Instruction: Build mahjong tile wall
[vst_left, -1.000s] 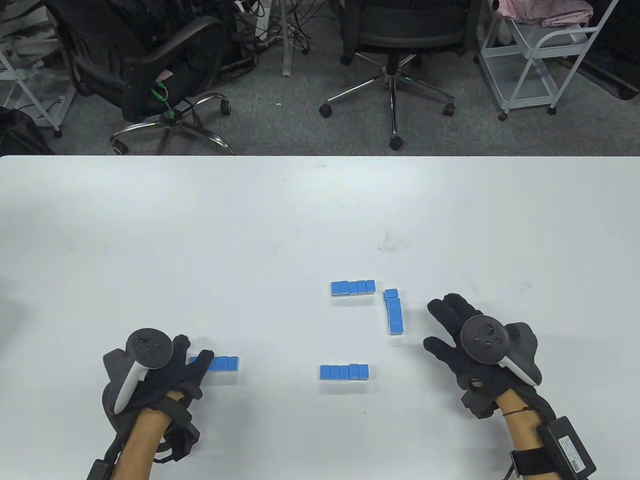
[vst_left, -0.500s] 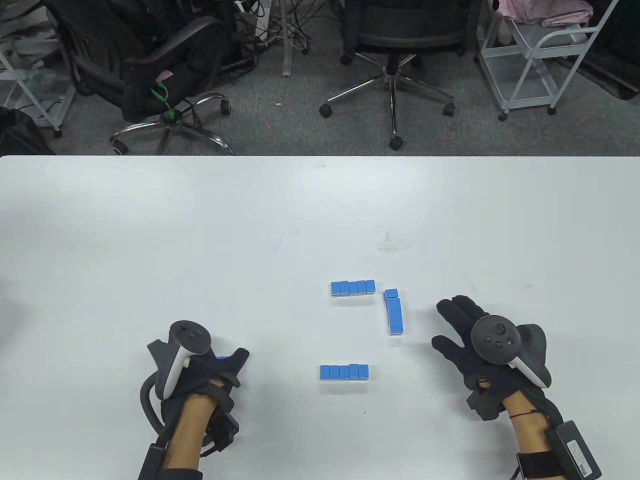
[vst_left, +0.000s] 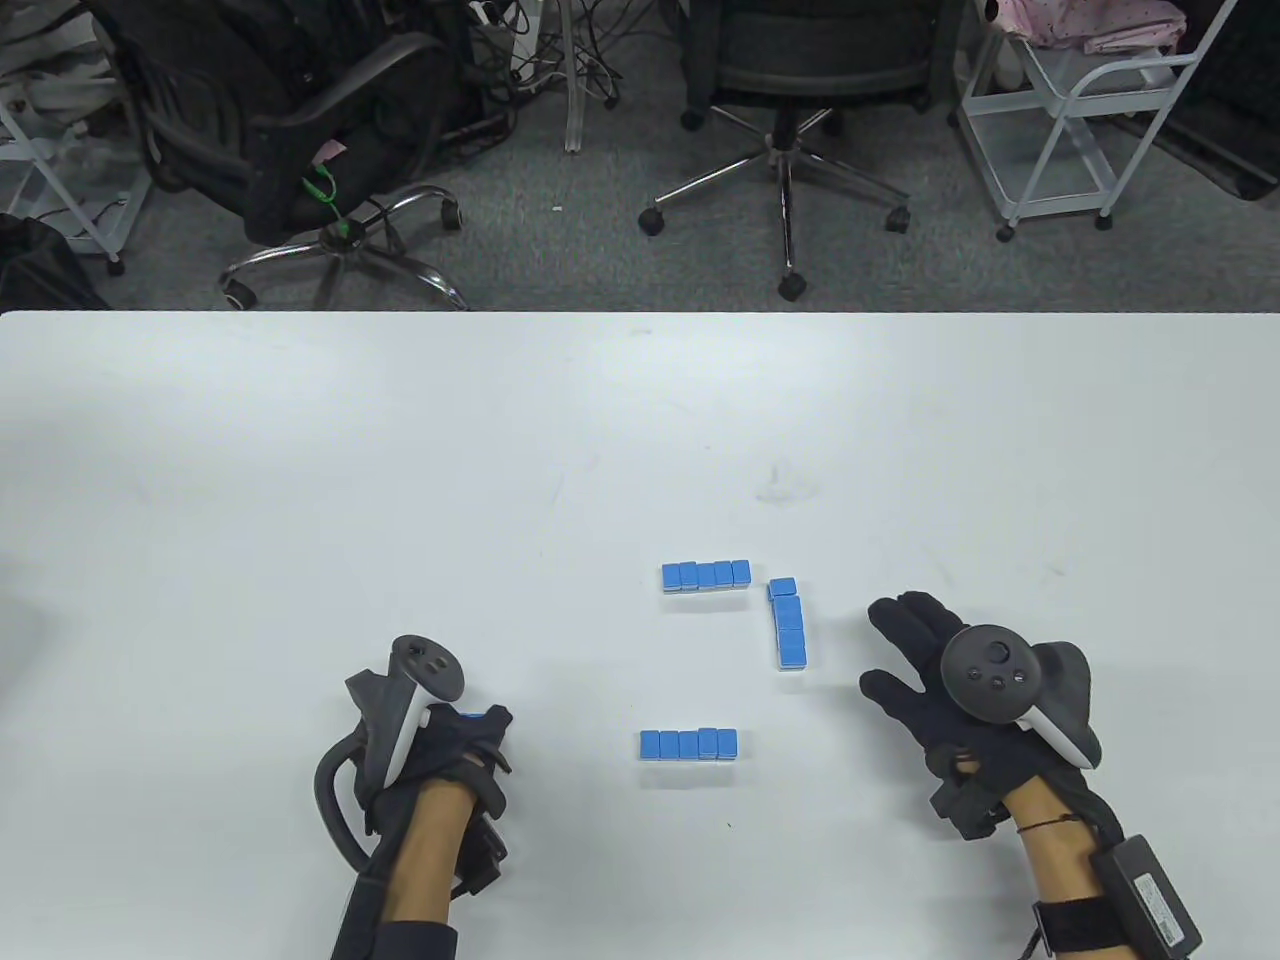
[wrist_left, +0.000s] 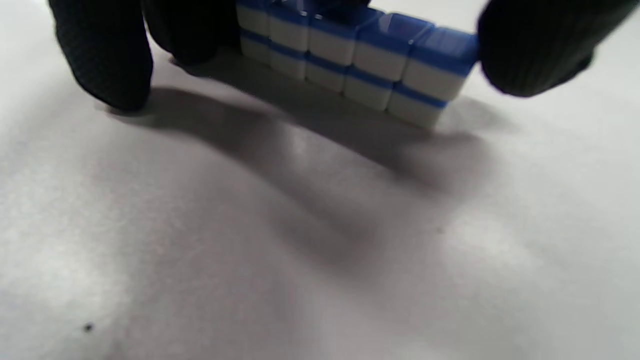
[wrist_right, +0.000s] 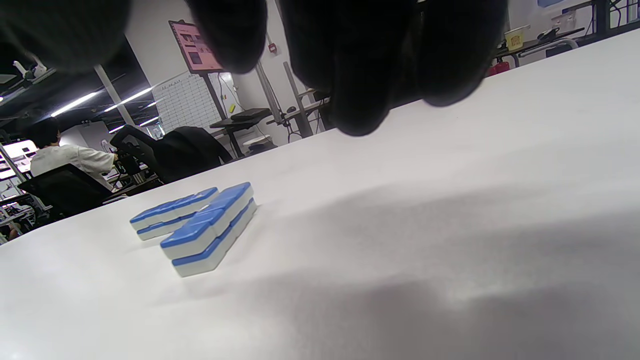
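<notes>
Fourth wall segment in the left hand's grip, near the table's front edge

The two-tier tile row (wrist_left: 350, 65) sits pinched end to end by the left hand (vst_left: 440, 745); keep even pressure, slide it flat toward the open side left of the three placed rows (vst_left: 705, 574). Right hand (vst_left: 940, 690) rests spread, empty.

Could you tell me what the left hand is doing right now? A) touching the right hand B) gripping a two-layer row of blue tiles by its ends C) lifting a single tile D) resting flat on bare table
B: the left hand has fingers at the ends of the two-layer tile row.
</notes>
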